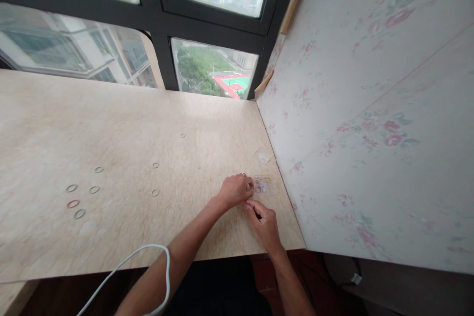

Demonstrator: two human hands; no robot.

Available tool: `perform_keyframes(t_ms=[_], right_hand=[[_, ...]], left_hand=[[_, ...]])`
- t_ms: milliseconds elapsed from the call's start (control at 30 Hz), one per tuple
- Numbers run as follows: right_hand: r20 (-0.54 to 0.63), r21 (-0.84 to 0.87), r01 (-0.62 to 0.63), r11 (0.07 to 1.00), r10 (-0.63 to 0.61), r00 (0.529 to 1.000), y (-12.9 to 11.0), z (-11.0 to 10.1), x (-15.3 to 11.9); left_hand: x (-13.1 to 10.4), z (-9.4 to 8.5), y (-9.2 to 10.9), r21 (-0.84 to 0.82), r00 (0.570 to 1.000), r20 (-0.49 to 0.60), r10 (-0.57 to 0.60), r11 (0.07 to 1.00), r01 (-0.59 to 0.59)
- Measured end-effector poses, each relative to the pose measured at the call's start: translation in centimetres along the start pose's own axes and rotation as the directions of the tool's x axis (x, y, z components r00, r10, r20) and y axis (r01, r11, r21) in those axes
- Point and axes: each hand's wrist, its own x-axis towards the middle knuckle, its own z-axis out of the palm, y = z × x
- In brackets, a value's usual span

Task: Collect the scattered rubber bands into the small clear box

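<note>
My left hand (235,190) is over the stone-patterned sill at the right, its fingers curled together beside a small clear plastic box (269,187). Small reddish and yellow pieces show inside that box. Just below it, my right hand (265,227) has thumb and forefinger pinched, their tips almost meeting the left fingers. Whatever lies between the fingertips is too small and too hidden to name. A thin ring-shaped band (242,174) shows at the left knuckles.
Several thin greenish rings (94,189) and one reddish ring (73,204) lie spread across the left of the sill (122,123). A crumpled clear wrapper (263,158) rests near the flowered wall (333,108). A white cable (167,261) crosses my left forearm. Dark-framed windows (215,24) stand behind.
</note>
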Motion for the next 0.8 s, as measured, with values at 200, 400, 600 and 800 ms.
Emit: perform_keyframes(t_ms=[200,400,600,800], right_hand=[[0.0,0.003,0.0,1.0,0.0,1.0,0.0,0.0,0.0],[0.001,0.043,-0.016,0.999,0.016,1.0,0.1,0.0,0.0],[-0.002,0.028,-0.008,1.0,0.008,1.0,0.0,-0.1,0.0],[-0.011,0.037,0.001,0.999,-0.001,1.0,0.1,-0.1,0.0]], left_hand=[[-0.1,0.2,-0.1,-0.008,1.0,-0.027,0.015,1.0,-0.016],[-1.0,0.0,0.0,-0.107,0.993,-0.11,-0.047,0.994,0.036],[-1.2,-0.6,1.7,-0.182,0.985,-0.17,0.006,0.983,-0.038],[-0.7,-0.4,2.4,-0.094,0.991,-0.134,0.031,0.995,-0.043]])
